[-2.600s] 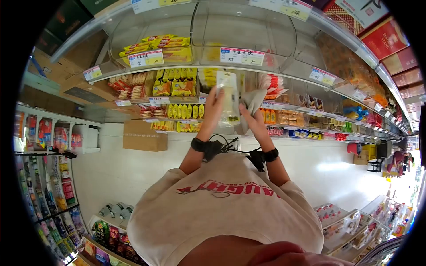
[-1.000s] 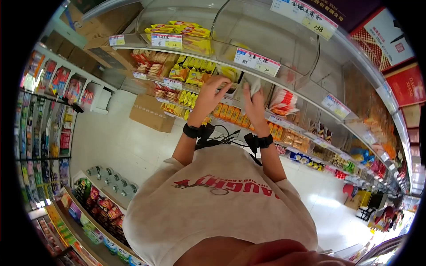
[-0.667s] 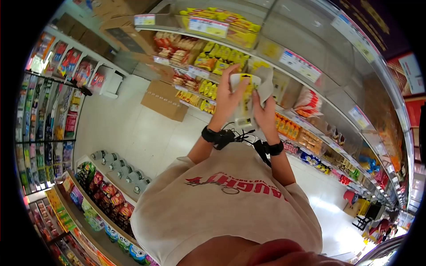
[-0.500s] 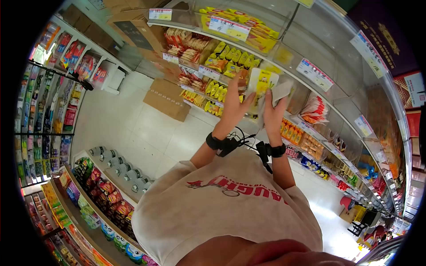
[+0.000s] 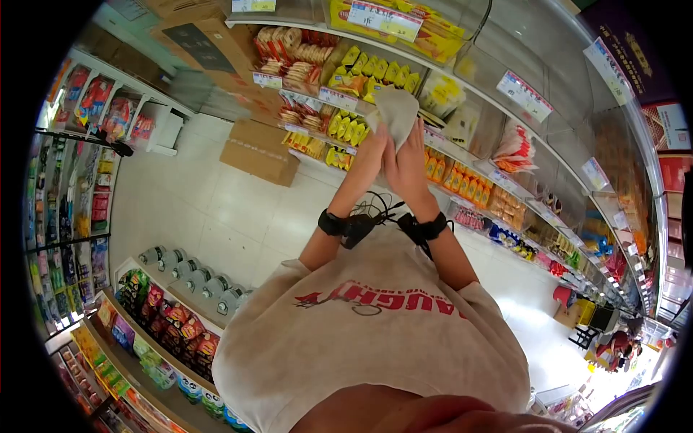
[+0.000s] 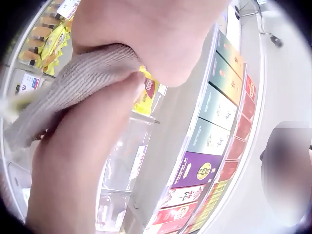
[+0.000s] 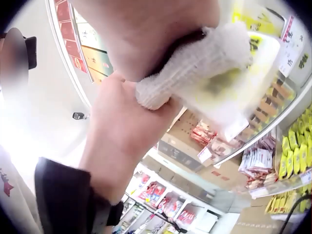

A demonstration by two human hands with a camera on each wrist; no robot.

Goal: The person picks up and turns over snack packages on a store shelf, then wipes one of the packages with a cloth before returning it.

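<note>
Both hands meet in front of the snack shelves. My right hand (image 5: 408, 166) grips a grey ribbed cloth (image 5: 397, 115), whose loose end stands up above the fingers. My left hand (image 5: 367, 162) lies against it from the other side, thumbs side by side. Between the hands is a flat packet (image 7: 256, 80) with a white and yellow face, blurred in the right wrist view and mostly hidden behind the cloth from the head. In the left wrist view the ribbed cloth (image 6: 85, 73) runs between the two hands.
Just beyond the hands, a clear bin holds yellow-labelled packs (image 5: 444, 97). Left of it lie yellow snack packs (image 5: 375, 72) and red-wrapped biscuits (image 5: 296, 54). Price tags (image 5: 523, 94) line the shelf edges. A carton (image 5: 260, 151) stands on the floor; bottled water (image 5: 191, 278) is at lower left.
The hands have come together and moved left in the head view. The packet, shown face-up half a second ago, is now covered by the cloth there. The head view has shifted slightly.
</note>
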